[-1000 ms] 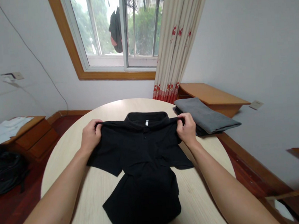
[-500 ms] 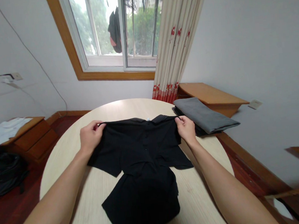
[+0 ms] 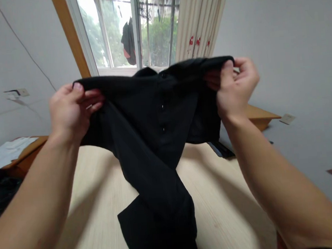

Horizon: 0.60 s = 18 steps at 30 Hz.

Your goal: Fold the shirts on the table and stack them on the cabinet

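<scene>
Left hand (image 3: 68,109) and right hand (image 3: 237,89) up, top of shirt (image 3: 152,133) raised between them (well off the table (image 3: 101,184)); pile (image 3: 222,150) beyond right hand mostly hidden now.

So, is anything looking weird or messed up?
Yes, the black shirt: the left hand and right hand hold its top spread wide, but below it pinches in and looks twisted, with a corner poking out leftward. Nothing looks spilled.

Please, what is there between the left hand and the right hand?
In the head view, a black shirt spans the stretch between the left hand and the right hand.
</scene>
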Each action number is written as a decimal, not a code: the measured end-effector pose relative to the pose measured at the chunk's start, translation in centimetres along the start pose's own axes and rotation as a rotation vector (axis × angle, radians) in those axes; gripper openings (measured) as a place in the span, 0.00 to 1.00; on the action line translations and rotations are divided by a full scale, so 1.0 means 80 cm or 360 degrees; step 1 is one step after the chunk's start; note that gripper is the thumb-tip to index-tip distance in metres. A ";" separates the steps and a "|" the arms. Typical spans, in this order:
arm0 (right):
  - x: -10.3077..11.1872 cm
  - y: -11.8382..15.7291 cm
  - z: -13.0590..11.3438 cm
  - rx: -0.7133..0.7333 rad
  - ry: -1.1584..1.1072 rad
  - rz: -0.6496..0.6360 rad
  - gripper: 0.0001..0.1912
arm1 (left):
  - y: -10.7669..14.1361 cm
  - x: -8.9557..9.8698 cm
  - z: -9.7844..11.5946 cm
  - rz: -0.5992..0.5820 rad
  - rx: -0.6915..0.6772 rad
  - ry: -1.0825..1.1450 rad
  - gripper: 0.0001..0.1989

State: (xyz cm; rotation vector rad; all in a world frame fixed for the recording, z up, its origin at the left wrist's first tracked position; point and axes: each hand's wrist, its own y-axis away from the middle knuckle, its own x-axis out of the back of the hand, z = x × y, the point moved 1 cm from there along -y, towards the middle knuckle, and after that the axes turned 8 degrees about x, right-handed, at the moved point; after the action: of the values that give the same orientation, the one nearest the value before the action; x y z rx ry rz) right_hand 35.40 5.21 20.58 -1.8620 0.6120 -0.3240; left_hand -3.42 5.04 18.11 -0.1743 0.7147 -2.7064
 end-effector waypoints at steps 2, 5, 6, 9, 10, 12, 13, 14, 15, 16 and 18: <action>-0.032 -0.038 0.040 0.0155 0.0189 -0.0243 0.28 | -0.043 -0.029 0.000 0.0000 -0.0159 -0.0043 0.23; -0.069 -0.037 0.087 0.0305 0.0430 -0.0698 0.30 | -0.074 -0.071 -0.027 -0.0051 -0.0195 -0.0398 0.37; -0.074 -0.021 0.095 0.0274 0.0475 -0.0810 0.31 | -0.069 -0.082 -0.040 -0.0126 -0.0193 -0.0542 0.40; -0.068 0.055 0.098 0.0102 0.0516 -0.1072 0.31 | -0.018 -0.099 -0.079 -0.0504 -0.0199 -0.0897 0.36; -0.060 0.085 0.094 0.0046 0.0527 -0.1186 0.30 | 0.007 -0.100 -0.091 -0.0660 -0.0196 -0.1001 0.33; -0.041 0.140 0.086 -0.0066 0.0554 -0.1395 0.25 | 0.056 -0.098 -0.112 -0.0938 -0.0200 -0.1150 0.29; -0.031 0.163 0.082 -0.0129 0.0562 -0.1505 0.22 | 0.077 -0.095 -0.122 -0.1061 -0.0186 -0.1201 0.28; -0.022 0.182 0.081 -0.0195 0.0576 -0.1593 0.19 | 0.094 -0.090 -0.132 -0.1164 -0.0164 -0.1242 0.28; -0.013 0.198 0.081 -0.0252 0.0593 -0.1659 0.16 | 0.106 -0.085 -0.143 -0.1240 -0.0140 -0.1275 0.29; -0.006 0.210 0.082 -0.0302 0.0618 -0.1700 0.14 | 0.115 -0.079 -0.154 -0.1291 -0.0117 -0.1299 0.29; 0.008 0.227 0.089 -0.0375 0.0692 -0.1690 0.12 | 0.124 -0.064 -0.176 -0.1346 -0.0082 -0.1318 0.30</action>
State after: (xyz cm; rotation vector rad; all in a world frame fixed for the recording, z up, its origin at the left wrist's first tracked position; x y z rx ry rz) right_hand 34.77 5.54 1.11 -2.2275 -0.1394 -1.4180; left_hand 1.38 5.16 0.85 -1.8239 0.4904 -2.8625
